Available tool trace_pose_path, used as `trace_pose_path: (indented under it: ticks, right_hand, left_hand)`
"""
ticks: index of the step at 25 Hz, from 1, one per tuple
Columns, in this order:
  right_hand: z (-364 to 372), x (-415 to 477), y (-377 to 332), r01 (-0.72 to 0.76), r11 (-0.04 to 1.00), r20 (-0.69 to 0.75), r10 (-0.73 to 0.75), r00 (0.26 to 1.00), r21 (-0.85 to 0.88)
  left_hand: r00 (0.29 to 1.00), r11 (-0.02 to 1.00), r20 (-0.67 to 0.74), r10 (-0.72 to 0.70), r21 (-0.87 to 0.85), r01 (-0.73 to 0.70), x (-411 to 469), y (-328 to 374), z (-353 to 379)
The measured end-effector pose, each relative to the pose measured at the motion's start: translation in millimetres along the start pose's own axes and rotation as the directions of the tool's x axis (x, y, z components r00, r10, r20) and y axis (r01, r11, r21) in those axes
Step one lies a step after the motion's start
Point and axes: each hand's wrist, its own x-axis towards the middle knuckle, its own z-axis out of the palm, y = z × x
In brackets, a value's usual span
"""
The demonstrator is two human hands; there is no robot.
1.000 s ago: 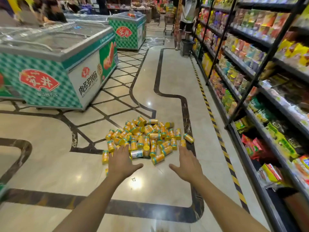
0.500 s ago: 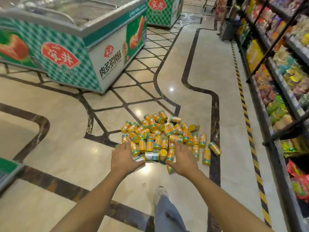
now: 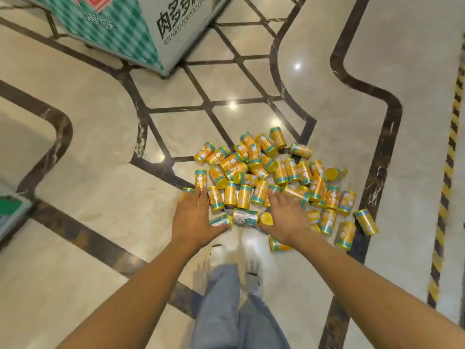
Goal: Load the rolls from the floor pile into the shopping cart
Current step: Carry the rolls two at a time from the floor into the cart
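Note:
A pile of several small yellow rolls with teal bands (image 3: pixel 276 172) lies on the marble floor in front of me. My left hand (image 3: pixel 195 220) reaches down over the pile's near left edge, fingers straight and spread, palm down. My right hand (image 3: pixel 285 217) hovers palm down over the near middle of the pile, fingers extended over the rolls. Neither hand holds a roll. A whitish roll (image 3: pixel 245 217) lies between the two hands. A green edge at the far left (image 3: pixel 10 210) may be the shopping cart; I cannot tell.
A green checked freezer chest (image 3: pixel 130 26) stands at the top left. A yellow-black hazard strip (image 3: pixel 448 172) runs along the floor at the right. My legs in grey trousers (image 3: pixel 234 311) and white shoes stand just behind the pile.
The view has tilted down and closer to the pile. Both hands have dropped lower over the near rolls. The shelves on the right have left the frame.

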Motion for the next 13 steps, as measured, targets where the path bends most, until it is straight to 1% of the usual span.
trace_pose_path:
  ticks: [3,5,8,10,11,13]
  right_hand:
    - [37.9,74.5,-8.9,-0.021,0.999,0.109,0.017,0.994,0.039]
    - [69.2,117.4,-14.0,-0.02,0.999,0.16,0.013,0.987,0.044]
    - [114.2,171.6,-14.0,-0.035,0.997,0.186,0.022,0.982,0.068]
    - [152.5,209.1,-8.6,-0.031,0.997,0.191,0.017,0.981,0.066]
    - [174.1,228.7,-4.3,-0.026,0.997,0.187,0.013,0.982,0.071]
    - [222.0,263.4,3.9,-0.024,0.996,0.222,0.004,0.975,0.09]
  left_hand:
    - [0.995,0.999,0.099,-0.007,-0.046,0.012,56.8,-18.8,51.0]
    - [0.991,0.996,0.127,-0.027,-0.086,0.038,83.8,-33.8,87.5]
    - [0.989,0.993,0.145,-0.03,-0.109,0.046,120.0,-62.2,147.0]
    - [0.987,0.997,0.159,-0.021,-0.07,0.033,139.7,-78.6,203.6]
    - [0.988,0.996,0.155,-0.022,-0.079,0.035,149.3,-84.6,232.5]
    - [0.974,0.988,0.22,-0.062,-0.123,0.091,169.6,-92.3,289.2]
